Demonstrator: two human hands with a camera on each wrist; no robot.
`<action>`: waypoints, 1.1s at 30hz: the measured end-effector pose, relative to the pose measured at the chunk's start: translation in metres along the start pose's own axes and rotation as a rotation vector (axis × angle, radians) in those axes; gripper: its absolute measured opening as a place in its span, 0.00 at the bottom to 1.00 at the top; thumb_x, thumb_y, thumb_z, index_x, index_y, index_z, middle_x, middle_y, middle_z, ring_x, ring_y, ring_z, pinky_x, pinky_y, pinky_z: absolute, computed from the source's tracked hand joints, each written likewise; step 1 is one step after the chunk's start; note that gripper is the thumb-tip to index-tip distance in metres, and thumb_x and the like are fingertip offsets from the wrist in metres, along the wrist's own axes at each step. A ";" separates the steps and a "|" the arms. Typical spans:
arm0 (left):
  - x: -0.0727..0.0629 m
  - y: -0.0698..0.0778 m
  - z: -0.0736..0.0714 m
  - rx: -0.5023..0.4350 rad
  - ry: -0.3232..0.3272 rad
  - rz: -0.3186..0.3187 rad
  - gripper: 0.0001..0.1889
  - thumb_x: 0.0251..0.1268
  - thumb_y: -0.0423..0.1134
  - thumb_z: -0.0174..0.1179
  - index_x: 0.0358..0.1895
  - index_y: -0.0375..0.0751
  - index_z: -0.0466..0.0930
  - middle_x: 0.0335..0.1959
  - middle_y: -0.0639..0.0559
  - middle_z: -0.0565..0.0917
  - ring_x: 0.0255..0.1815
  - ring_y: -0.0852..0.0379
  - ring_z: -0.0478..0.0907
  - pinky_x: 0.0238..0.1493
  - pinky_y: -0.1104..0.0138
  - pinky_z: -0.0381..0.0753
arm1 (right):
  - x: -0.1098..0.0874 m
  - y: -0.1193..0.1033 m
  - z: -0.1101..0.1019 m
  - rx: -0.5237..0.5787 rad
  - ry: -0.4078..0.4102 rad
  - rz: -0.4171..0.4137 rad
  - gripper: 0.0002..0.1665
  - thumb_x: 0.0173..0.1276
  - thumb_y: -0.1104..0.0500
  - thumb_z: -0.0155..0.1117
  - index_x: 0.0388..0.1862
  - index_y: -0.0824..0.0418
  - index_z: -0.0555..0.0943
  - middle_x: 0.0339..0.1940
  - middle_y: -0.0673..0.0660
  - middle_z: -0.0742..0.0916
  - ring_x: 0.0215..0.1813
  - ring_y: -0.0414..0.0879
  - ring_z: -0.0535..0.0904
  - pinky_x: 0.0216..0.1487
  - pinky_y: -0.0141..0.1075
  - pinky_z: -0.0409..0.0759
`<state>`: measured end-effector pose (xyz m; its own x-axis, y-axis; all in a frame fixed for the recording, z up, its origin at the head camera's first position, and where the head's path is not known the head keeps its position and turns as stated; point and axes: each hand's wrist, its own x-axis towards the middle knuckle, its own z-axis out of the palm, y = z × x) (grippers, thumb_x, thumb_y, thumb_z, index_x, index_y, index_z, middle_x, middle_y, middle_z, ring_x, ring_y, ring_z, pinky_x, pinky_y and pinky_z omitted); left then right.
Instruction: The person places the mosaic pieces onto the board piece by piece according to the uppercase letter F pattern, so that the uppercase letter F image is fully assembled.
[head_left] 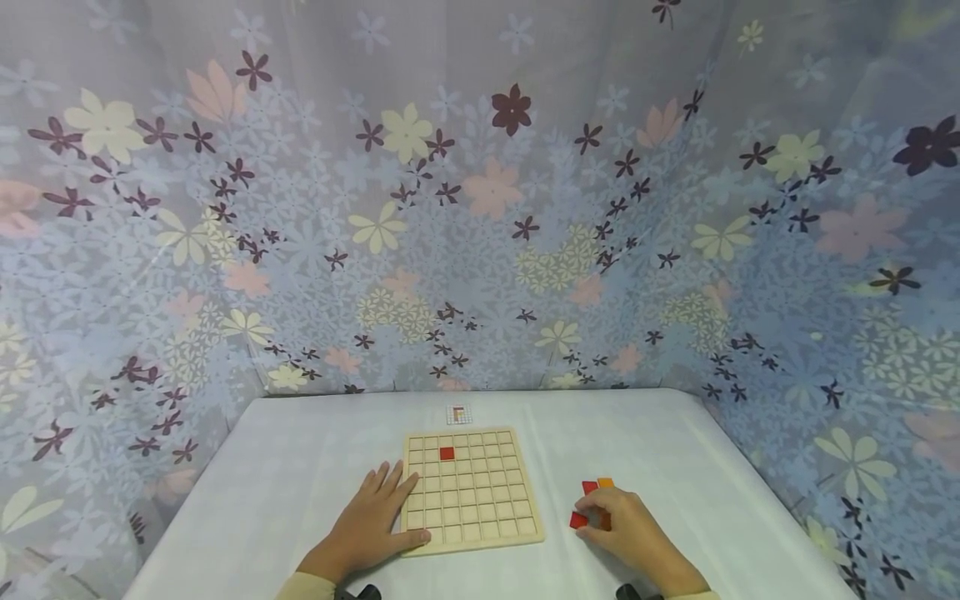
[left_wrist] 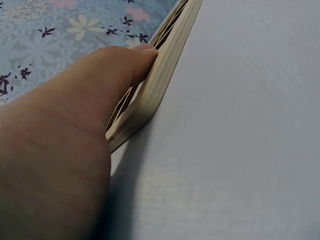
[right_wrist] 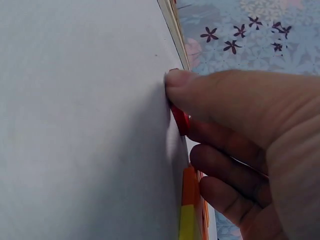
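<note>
A pale wooden grid board [head_left: 472,492] lies on the table with one red square [head_left: 447,453] in its top row. My left hand [head_left: 375,512] rests along the board's left side, fingers spread and thumb on the near left corner. To the right of the board, my right hand [head_left: 626,525] pinches a red tile [head_left: 577,520] between thumb and forefinger, low over the cloth. In the right wrist view, the thumb partly covers this red tile [right_wrist: 180,120]. Beyond these fingers lie another red piece [head_left: 589,486] and an orange piece [head_left: 605,482]. A yellow piece [right_wrist: 187,220] sits below the other fingers.
Behind the board lies a small card [head_left: 459,414] printed with a grid and coloured squares. White cloth covers the table [head_left: 315,442]. A flowered curtain [head_left: 480,250] hangs around its back and sides.
</note>
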<state>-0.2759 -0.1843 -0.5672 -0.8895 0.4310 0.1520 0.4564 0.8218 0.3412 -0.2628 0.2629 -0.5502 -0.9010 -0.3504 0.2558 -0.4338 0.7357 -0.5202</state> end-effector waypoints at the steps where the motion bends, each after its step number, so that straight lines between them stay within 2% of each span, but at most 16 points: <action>1: 0.000 0.000 0.000 -0.002 -0.002 0.000 0.53 0.65 0.78 0.55 0.81 0.39 0.65 0.82 0.32 0.58 0.82 0.30 0.48 0.78 0.38 0.45 | 0.000 0.000 0.000 -0.012 0.002 -0.002 0.15 0.59 0.58 0.85 0.44 0.51 0.90 0.43 0.40 0.88 0.46 0.38 0.82 0.50 0.41 0.84; 8: 0.000 -0.002 0.003 -0.013 0.033 0.020 0.53 0.64 0.77 0.58 0.79 0.38 0.68 0.80 0.31 0.61 0.81 0.27 0.51 0.77 0.36 0.48 | -0.001 -0.005 -0.001 -0.045 -0.016 0.004 0.13 0.61 0.56 0.84 0.43 0.50 0.90 0.42 0.39 0.88 0.45 0.38 0.81 0.49 0.42 0.83; 15: -0.001 -0.004 0.005 -0.021 -0.010 0.019 0.54 0.66 0.79 0.53 0.82 0.39 0.65 0.82 0.32 0.57 0.82 0.28 0.48 0.77 0.37 0.45 | -0.005 -0.005 -0.004 -0.034 -0.041 -0.011 0.13 0.61 0.56 0.84 0.43 0.51 0.90 0.40 0.38 0.87 0.40 0.36 0.78 0.45 0.39 0.82; 22: 0.001 -0.002 -0.002 -0.016 -0.004 0.024 0.53 0.66 0.77 0.55 0.81 0.38 0.65 0.82 0.31 0.58 0.82 0.28 0.48 0.77 0.36 0.46 | -0.002 -0.006 -0.003 -0.039 -0.032 -0.007 0.11 0.62 0.60 0.83 0.42 0.51 0.91 0.40 0.39 0.87 0.41 0.36 0.79 0.44 0.38 0.83; 29: 0.000 -0.002 0.000 -0.013 -0.001 0.024 0.53 0.66 0.78 0.56 0.80 0.38 0.67 0.81 0.31 0.59 0.81 0.28 0.50 0.76 0.36 0.48 | -0.003 -0.007 -0.003 -0.021 -0.036 0.014 0.11 0.62 0.60 0.83 0.42 0.52 0.90 0.40 0.40 0.87 0.40 0.36 0.79 0.43 0.37 0.83; 33: 0.001 -0.003 0.002 -0.014 0.000 0.023 0.53 0.66 0.78 0.56 0.80 0.38 0.67 0.81 0.31 0.59 0.81 0.27 0.50 0.76 0.35 0.48 | -0.004 -0.008 -0.003 -0.008 -0.007 0.018 0.11 0.62 0.59 0.83 0.43 0.51 0.90 0.41 0.41 0.87 0.41 0.37 0.79 0.45 0.37 0.83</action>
<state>-0.2778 -0.1858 -0.5699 -0.8789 0.4493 0.1602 0.4762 0.8064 0.3505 -0.2554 0.2607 -0.5449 -0.9086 -0.3413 0.2407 -0.4176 0.7466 -0.5179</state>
